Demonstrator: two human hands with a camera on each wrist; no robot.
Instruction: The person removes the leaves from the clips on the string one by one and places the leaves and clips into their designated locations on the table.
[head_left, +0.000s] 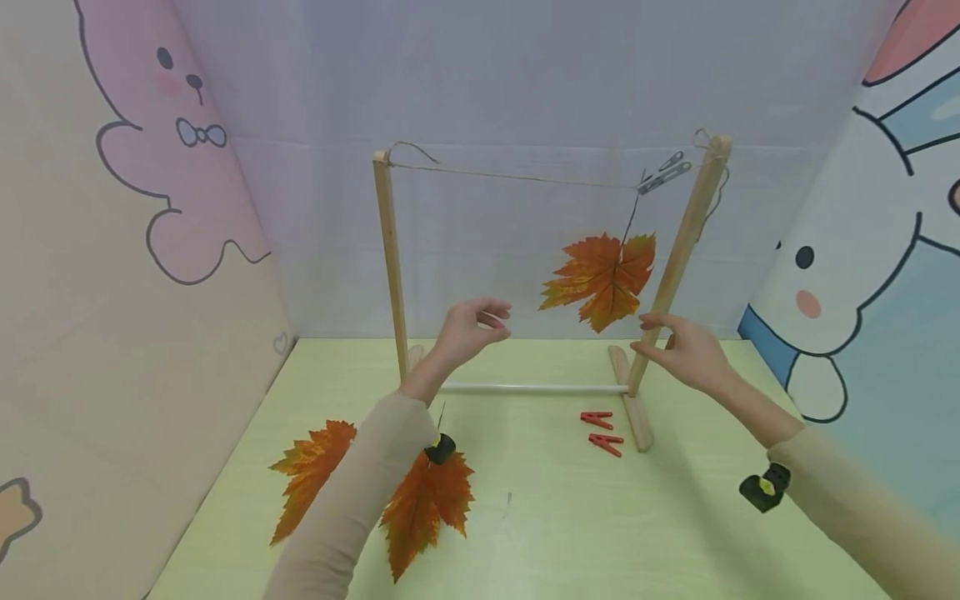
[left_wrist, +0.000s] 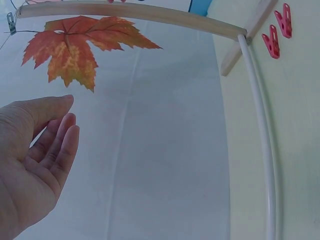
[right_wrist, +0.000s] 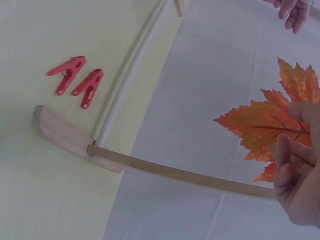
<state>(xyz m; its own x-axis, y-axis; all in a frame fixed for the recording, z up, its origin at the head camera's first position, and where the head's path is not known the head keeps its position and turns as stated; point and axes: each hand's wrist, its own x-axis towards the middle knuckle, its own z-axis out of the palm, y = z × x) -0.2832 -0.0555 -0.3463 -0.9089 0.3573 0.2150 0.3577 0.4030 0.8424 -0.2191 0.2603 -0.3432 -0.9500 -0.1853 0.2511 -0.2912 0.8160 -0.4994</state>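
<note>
An orange maple leaf hangs by its dark stem from a grey clothespin, clipped on the string near the right post. The left hand is raised left of the leaf, thumb and fingers apart with nothing between them. Below the leaf, the right hand is in front of the right wooden post, fingers loosely bent and holding nothing; whether it touches the post I cannot tell. The right wrist view shows the right hand overlapping the leaf.
Two red clothespins lie on the pale green table beside the stand's right foot. Two more maple leaves lie at the left, partly behind the left sleeve. A white rod joins the posts low down.
</note>
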